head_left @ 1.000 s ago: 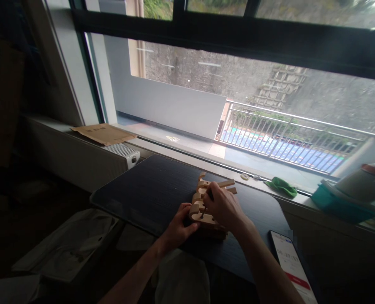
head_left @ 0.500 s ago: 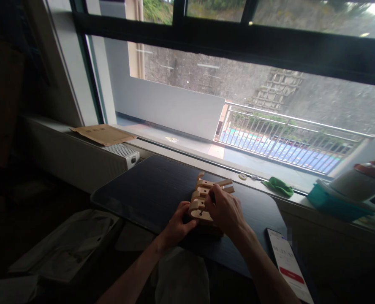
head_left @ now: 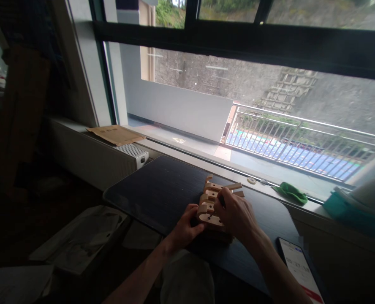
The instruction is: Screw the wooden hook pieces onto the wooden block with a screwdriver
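Observation:
A pale wooden assembly (head_left: pixel 211 197) with curved ends, flat bars and small dark holes rests at the near edge of the dark table. Around its near left end my left hand (head_left: pixel 187 226) is closed, thumb along the front and fingers at the side. Above the right part of the wood, my right hand (head_left: pixel 236 211) is pinched. From its fingertips a thin dark shaft seems to reach down to a hole in the nearest curved piece; the rest of it is hidden by the fingers. Two wooden bars stick out beyond the right hand.
The dark table (head_left: pixel 149 190) stands against the window sill. A phone (head_left: pixel 298 266) lies at its right edge. On the sill are a tape roll (head_left: pixel 251 180), a green cloth (head_left: pixel 290 193) and a teal box (head_left: pixel 355 211). A brown envelope (head_left: pixel 116 134) covers part of the radiator.
The whole view has shifted, so table, wood and hands appear farther right. Both hands keep their hold, with the right hand in nearly the same place on the wood.

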Demonstrator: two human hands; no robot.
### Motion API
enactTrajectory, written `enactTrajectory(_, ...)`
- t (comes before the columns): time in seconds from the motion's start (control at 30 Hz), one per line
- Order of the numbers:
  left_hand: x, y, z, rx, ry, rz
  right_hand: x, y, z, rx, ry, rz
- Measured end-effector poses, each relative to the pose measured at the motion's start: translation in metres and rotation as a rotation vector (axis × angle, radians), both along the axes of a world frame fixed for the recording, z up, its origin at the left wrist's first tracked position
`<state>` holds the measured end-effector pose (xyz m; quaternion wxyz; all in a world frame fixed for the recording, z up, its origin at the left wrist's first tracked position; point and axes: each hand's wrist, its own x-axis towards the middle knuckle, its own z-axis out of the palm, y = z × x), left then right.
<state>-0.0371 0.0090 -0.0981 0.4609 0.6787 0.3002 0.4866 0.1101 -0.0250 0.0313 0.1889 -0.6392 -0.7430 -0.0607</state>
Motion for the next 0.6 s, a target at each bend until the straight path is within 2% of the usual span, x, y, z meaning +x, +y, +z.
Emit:
enactTrajectory(0.23, 0.0, 0.001, 0.0, 0.01, 0.0, 0.004, -0.004, 0.003, -0.005, -0.029, -0.009, 0.017)
enactTrajectory(0.5, -0.001, 0.0, 0.0, 0.029, 0.021, 0.009, 0.003, 0.01, 0.003, -0.105, 0.062, 0.138)
enactTrajectory(0.6, 0.0, 0.001, -0.001, 0.027, 0.021, 0.018, 0.007, 0.015, 0.006, -0.151, 0.055, 0.116)
